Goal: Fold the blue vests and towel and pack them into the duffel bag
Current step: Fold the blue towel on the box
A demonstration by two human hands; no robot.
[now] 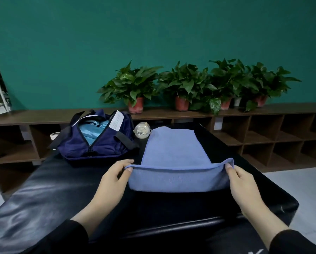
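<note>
Left hand [115, 177]: thumb and fingers pinch the near-left corner of the soft periwinkle-blue cloth towel [173, 149], lifted off the pad.
Right hand [242, 178]: pinches the near-right corner the same way, at matching height.
Lifted edge: the towel's near short edge hangs taut between the 2 hands, its underside facing the person.
Towel position: the rest lies flat on the black padded vinyl bench [43, 195], right of centre, running from the hands toward the far edge.
Long axis: straight away from the person, so the free short edge points at the far edge of the bench.
Likely fold: near edge carried forward onto the far edge; both hands sit equally near, so they should travel together.
Navy fabric duffel bag [98, 140]: at the far-left corner of the bench, unzipped, pale blue cloth showing inside; nearer the left hand.
Clear round-lidded bottle [142, 130]: between the bag and the towel's far-left corner, seemingly touching the towel.
</note>
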